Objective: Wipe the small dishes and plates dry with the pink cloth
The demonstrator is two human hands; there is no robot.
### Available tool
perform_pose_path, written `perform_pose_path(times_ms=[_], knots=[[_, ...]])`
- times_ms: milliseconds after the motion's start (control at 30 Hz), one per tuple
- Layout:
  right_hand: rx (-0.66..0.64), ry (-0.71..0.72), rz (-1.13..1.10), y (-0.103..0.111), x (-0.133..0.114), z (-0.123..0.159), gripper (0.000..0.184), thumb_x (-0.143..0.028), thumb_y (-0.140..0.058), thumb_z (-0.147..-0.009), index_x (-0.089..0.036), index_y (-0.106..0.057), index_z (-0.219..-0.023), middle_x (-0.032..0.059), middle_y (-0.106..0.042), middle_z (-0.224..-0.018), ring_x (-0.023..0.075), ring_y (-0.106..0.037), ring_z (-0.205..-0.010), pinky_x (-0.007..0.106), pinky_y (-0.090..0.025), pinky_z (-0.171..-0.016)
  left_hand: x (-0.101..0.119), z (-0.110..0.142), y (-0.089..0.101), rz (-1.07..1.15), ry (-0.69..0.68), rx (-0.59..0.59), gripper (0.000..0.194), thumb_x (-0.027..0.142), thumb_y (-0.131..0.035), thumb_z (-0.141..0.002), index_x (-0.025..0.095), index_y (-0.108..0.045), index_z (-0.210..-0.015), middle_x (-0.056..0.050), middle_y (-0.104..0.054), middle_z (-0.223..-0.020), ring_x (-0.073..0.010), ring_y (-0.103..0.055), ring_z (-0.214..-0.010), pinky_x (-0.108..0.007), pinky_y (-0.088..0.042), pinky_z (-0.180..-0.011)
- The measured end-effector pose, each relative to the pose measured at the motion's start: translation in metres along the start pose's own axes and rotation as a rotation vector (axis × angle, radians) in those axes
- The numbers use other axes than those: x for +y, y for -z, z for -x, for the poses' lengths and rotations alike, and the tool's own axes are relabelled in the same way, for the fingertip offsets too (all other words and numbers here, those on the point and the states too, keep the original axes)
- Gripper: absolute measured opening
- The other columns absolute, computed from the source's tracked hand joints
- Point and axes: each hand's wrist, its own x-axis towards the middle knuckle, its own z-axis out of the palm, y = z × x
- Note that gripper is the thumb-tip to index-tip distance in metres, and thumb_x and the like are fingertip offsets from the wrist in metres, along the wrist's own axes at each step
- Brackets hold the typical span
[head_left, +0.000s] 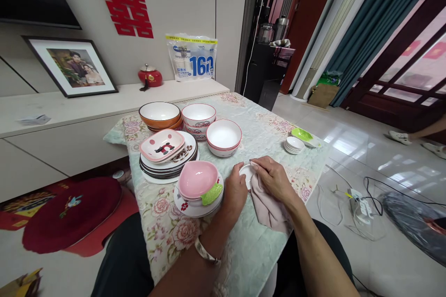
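Observation:
Between my hands is a small white dish (pixel 246 174), partly covered by fingers. My left hand (pixel 236 186) grips its left edge. With my right hand (pixel 272 177) I hold a pinkish cloth (pixel 266 204) against the dish's right side; the cloth hangs down over the table edge. Just left of my left hand, a pink strawberry-shaped bowl (pixel 198 179) with a green leaf rests on a stack of white plates (pixel 190 211). Beyond my hands stand white bowls with red rims (pixel 224 134). To the right sits a stack of small white dishes (pixel 294 145).
A floral tablecloth (pixel 184 234) covers the table. Farther left are orange bowls (pixel 160 115) and dark-rimmed plates (pixel 167 171) under a pink cat-patterned dish (pixel 162 145). A green leaf-shaped dish (pixel 302 135) lies at the right edge. A power strip (pixel 361 206) with cords is on the floor.

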Motion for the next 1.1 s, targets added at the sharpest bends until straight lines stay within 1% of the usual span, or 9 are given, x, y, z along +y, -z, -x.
perform_pose_path(times_ms=[200,300,433,533,633,767,967,1033,1100], knots=[[-0.117,-0.090,0.081,-0.007,0.001,0.001,0.027,-0.029,-0.051,-0.092,-0.019,-0.059,-0.068,-0.0006,-0.058,-0.066,0.0149,-0.052,-0.065,0.027,-0.039,-0.063,0.006,0.000,0.002,-0.105,-0.063,0.081,0.042,0.008,-0.042,-0.088,0.015,-0.059,-0.125,-0.012,-0.072,-0.115,-0.0241,-0.067,-0.107,-0.040,-0.051,-0.093],[-0.085,-0.094,0.099,-0.010,0.000,0.002,0.029,-0.027,-0.052,-0.090,-0.019,-0.054,-0.062,-0.0021,-0.054,-0.061,0.0137,-0.049,-0.060,0.025,-0.037,-0.059,0.007,0.000,0.003,-0.124,-0.109,0.083,0.041,0.006,-0.040,-0.088,0.015,-0.058,-0.123,-0.011,-0.072,-0.116,-0.0226,-0.066,-0.107,-0.038,-0.051,-0.092],[0.029,0.049,0.284,-0.008,0.000,0.004,0.021,-0.021,-0.050,-0.092,-0.018,-0.063,-0.076,0.0034,-0.060,-0.075,0.0166,-0.056,-0.071,0.027,-0.041,-0.067,0.010,0.004,0.003,-0.279,-0.189,0.005,0.034,0.005,-0.042,-0.087,0.017,-0.061,-0.113,-0.009,-0.072,-0.110,-0.0226,-0.066,-0.103,-0.035,-0.049,-0.090],[0.040,0.186,0.417,-0.005,-0.003,0.007,0.024,-0.017,-0.044,-0.094,-0.017,-0.067,-0.095,0.0084,-0.063,-0.091,0.0182,-0.060,-0.078,0.027,-0.044,-0.070,0.014,0.007,0.003,-0.483,-0.219,-0.042,0.029,0.005,-0.043,-0.087,0.017,-0.061,-0.107,-0.010,-0.071,-0.104,-0.0235,-0.065,-0.100,-0.034,-0.048,-0.087],[0.032,0.243,0.444,-0.005,-0.007,0.008,0.027,-0.014,-0.042,-0.094,-0.018,-0.067,-0.102,0.0092,-0.064,-0.096,0.0184,-0.061,-0.082,0.027,-0.046,-0.073,0.017,0.008,0.002,-0.618,-0.183,-0.067,0.026,0.007,-0.040,-0.090,0.016,-0.060,-0.104,-0.012,-0.069,-0.101,-0.0241,-0.065,-0.096,-0.034,-0.047,-0.081],[0.034,0.128,0.340,-0.008,-0.003,0.005,0.021,-0.017,-0.047,-0.092,-0.019,-0.067,-0.097,0.0077,-0.064,-0.091,0.0193,-0.061,-0.083,0.029,-0.047,-0.075,0.012,0.005,0.000,-0.552,-0.179,-0.008,0.022,0.010,-0.039,-0.093,0.019,-0.058,-0.097,-0.010,-0.068,-0.096,-0.0229,-0.064,-0.092,-0.032,-0.045,-0.077],[-0.016,-0.113,0.073,-0.015,0.006,0.002,0.018,-0.027,-0.055,-0.089,-0.019,-0.064,-0.076,0.0005,-0.063,-0.070,0.0166,-0.057,-0.069,0.026,-0.043,-0.065,0.005,0.000,0.000,-0.380,-0.176,0.116,0.016,0.012,-0.042,-0.092,0.020,-0.056,-0.093,-0.007,-0.066,-0.094,-0.0219,-0.061,-0.091,-0.032,-0.045,-0.078],[-0.036,-0.119,0.072,-0.014,0.005,0.003,0.019,-0.027,-0.055,-0.089,-0.019,-0.064,-0.075,0.0003,-0.062,-0.069,0.0166,-0.057,-0.068,0.026,-0.042,-0.064,0.006,0.000,0.001,-0.385,-0.193,0.115,0.016,0.011,-0.042,-0.092,0.019,-0.056,-0.092,-0.007,-0.064,-0.095,-0.0217,-0.060,-0.092,-0.032,-0.045,-0.079],[-0.011,-0.051,0.184,-0.011,0.001,0.004,0.018,-0.022,-0.052,-0.089,-0.018,-0.066,-0.078,0.0024,-0.062,-0.074,0.0172,-0.058,-0.071,0.026,-0.042,-0.066,0.009,0.003,0.002,-0.444,-0.216,0.076,0.017,0.010,-0.042,-0.091,0.019,-0.056,-0.091,-0.008,-0.063,-0.095,-0.0217,-0.060,-0.092,-0.032,-0.045,-0.080]])
